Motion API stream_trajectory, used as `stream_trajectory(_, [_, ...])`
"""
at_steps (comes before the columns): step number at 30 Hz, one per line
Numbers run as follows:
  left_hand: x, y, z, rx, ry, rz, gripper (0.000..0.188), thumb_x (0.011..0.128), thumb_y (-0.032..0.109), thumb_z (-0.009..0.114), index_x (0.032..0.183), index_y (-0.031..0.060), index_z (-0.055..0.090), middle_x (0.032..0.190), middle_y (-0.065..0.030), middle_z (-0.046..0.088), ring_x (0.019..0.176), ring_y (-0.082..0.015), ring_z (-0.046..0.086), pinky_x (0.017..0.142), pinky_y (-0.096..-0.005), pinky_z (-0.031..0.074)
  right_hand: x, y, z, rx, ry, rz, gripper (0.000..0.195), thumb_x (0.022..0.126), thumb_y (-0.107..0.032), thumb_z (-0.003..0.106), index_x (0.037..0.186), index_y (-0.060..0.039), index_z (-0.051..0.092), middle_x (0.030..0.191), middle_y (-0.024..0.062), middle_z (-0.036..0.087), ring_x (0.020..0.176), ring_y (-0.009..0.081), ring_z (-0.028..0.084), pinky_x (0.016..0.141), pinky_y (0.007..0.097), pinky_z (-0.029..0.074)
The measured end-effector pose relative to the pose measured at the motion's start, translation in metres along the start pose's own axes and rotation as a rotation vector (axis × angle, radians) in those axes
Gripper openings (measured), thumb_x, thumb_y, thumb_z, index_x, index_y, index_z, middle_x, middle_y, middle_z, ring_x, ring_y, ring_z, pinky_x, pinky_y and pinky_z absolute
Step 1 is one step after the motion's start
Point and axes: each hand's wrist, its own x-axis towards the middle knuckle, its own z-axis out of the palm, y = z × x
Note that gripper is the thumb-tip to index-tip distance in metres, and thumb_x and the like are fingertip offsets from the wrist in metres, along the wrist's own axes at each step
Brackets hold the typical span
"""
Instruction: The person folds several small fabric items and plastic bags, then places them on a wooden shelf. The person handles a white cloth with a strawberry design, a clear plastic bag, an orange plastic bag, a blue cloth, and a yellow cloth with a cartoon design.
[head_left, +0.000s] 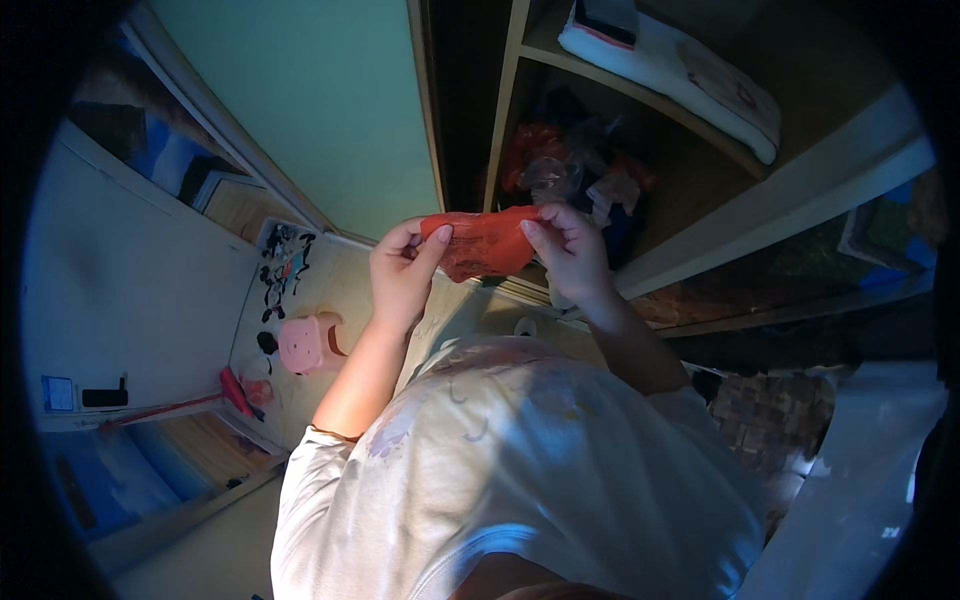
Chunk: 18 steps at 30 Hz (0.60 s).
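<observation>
A red plastic bag (484, 241), folded into a flat piece and bearing dark printing, is stretched between my two hands at chest height. My left hand (409, 270) pinches its left end between thumb and fingers. At the other end, the thumb and fingers of my right hand (574, 251) grip its upper right corner. Beyond the right hand, inside the open cabinet, lies a pile of crumpled plastic bags (555, 176), some red and some clear or pale. Shadow hides the back of that compartment.
Above the pile, a cabinet shelf (637, 94) holds a folded white cloth item (675, 75). A pale green panel (300, 97) stands left of the cabinet. On the floor are a pink plastic stool (309, 343), a red broom (238, 391) and several small dark items (281, 262) by the white door (135, 262).
</observation>
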Motion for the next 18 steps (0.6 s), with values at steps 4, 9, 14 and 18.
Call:
stream_trajectory(4, [-0.003, -0.003, 0.0, 0.011, 0.067, 0.025, 0.01, 0.091, 0.004, 0.067, 0.099, -0.0022, 0.063, 0.089, -0.004, 0.069, 0.075, -0.0052, 0.06, 0.071, -0.0201, 0.049, 0.0, 0.007, 0.001, -0.111, 0.021, -0.033, 0.014, 0.095, -0.014, 0.063, 0.104, -0.0024, 0.063, 0.085, 0.0021, 0.065, 0.075, 0.007, 0.058, 0.067, 0.0218, 0.047])
stream_trajectory(9, [-0.003, -0.001, 0.004, -0.02, 0.086, 0.062, 0.009, 0.091, 0.003, 0.067, 0.097, -0.001, 0.062, 0.087, -0.0028, 0.068, 0.075, -0.0049, 0.059, 0.071, -0.0196, 0.049, 0.003, -0.009, 0.014, -0.038, 0.081, -0.101, 0.014, 0.094, -0.016, 0.064, 0.1, -0.003, 0.066, 0.084, 0.0018, 0.066, 0.075, 0.0074, 0.058, 0.067, 0.0221, 0.047])
stream_trajectory(14, [-0.002, 0.011, 0.015, -0.137, 0.084, 0.024, 0.012, 0.091, 0.004, 0.067, 0.101, -0.0001, 0.062, 0.089, -0.004, 0.068, 0.079, -0.0068, 0.06, 0.075, -0.0209, 0.049, 0.002, -0.005, 0.009, -0.181, 0.12, -0.111, 0.013, 0.093, -0.016, 0.066, 0.097, -0.0034, 0.067, 0.08, 0.002, 0.066, 0.071, 0.0077, 0.058, 0.065, 0.0224, 0.047])
stream_trajectory(18, [-0.002, 0.004, 0.001, -0.118, 0.068, -0.034, 0.015, 0.093, 0.007, 0.065, 0.106, -0.0004, 0.063, 0.095, -0.0062, 0.068, 0.084, -0.0086, 0.061, 0.078, -0.0231, 0.05, 0.001, -0.005, 0.003, -0.237, 0.031, -0.085, 0.01, 0.095, -0.01, 0.062, 0.098, -0.0002, 0.064, 0.086, 0.0013, 0.065, 0.075, 0.0048, 0.057, 0.069, 0.0194, 0.048])
